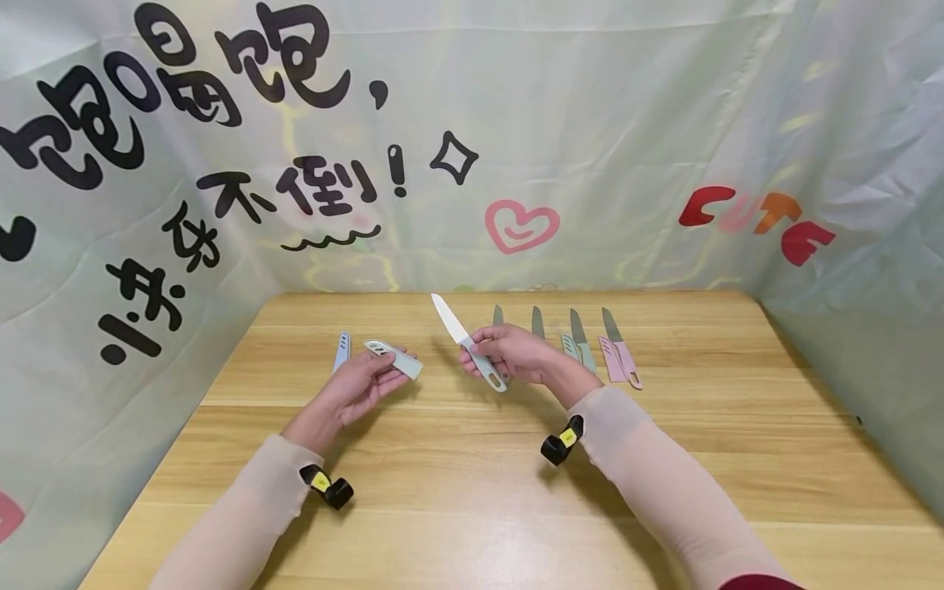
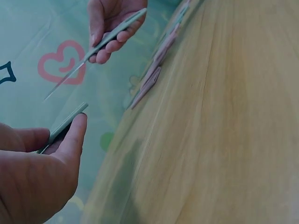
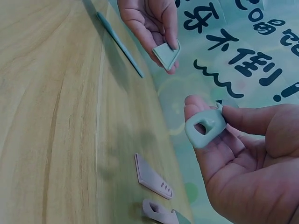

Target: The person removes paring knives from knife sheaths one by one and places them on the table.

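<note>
My right hand (image 1: 519, 352) pinches a small knife (image 1: 484, 366) by its pale green handle, which has a hole at its end. Its bare blade (image 1: 447, 318) points up and to the left, above the table. Left of it, my left hand (image 1: 363, 385) holds a pale green knife sheath (image 1: 406, 364) with slots near its tip, between thumb and fingers. The sheath's open end faces right, towards the knife, with a gap between the two. In the right wrist view the sheath (image 3: 164, 55) shows its wide mouth, and the knife's handle (image 3: 196, 135) lies across my fingers.
Behind my left hand lies a blue sheath-like piece (image 1: 342, 351). On the right are a pink-handled knife (image 1: 627, 365) beside a pink sheath (image 1: 610, 359), and a green-handled knife (image 1: 578, 328). Two more blades (image 1: 537, 322) show partly behind my right hand. A printed cloth (image 1: 627, 147) hangs behind the wooden table (image 1: 457, 492).
</note>
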Demonstrator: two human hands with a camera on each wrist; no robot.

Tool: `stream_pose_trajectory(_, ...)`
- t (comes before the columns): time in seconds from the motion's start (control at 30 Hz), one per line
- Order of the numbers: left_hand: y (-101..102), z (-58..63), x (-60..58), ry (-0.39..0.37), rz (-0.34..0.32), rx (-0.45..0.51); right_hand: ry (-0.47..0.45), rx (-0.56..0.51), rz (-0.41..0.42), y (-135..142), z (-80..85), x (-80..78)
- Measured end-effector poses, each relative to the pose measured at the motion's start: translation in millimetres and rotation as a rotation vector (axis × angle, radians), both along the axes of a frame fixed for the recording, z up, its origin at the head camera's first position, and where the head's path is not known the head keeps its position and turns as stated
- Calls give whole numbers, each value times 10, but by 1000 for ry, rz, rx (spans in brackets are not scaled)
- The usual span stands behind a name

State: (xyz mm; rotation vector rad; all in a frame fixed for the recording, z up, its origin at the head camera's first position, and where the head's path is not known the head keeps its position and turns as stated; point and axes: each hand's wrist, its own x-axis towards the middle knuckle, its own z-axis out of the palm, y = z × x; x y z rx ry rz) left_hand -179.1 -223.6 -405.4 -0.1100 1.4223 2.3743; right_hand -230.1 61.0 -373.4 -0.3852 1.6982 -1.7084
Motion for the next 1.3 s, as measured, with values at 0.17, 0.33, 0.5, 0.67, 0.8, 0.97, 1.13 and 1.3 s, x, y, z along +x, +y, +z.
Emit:
stream_pose_trajectory(0.17,11,-2,-62,1,7,-24,-1,14,-25,-23,-24,-47)
stream_pose_trajectory(0.33,44,-15,-123,8,1,-72,-23,14,-54,-50,-28,-77)
stream_pose_trajectory(0.5,92,-18,-183,40,-27,-149,-42,-3,-94,-75,-66,-113)
stream_pose_trajectory(0.67,141,-14,-229,64,-27,-208,-32,6,-119,-88,-100,-136)
stream_pose_trajectory(0.8,171,-18,-262,67,-13,-240,-15,9,-133,-101,-116,-144)
stream_pose_trajectory(0.97,186,-54,-313,94,-17,-285,-15,15,-149,-129,-117,-138)
stream_pose_trajectory(1.13,209,-96,-379,106,-15,-329,-22,12,-178,-160,-127,-152)
stream_pose_trajectory(1.3,241,-91,-431,118,-9,-374,-10,-7,-209,-193,-150,-182)
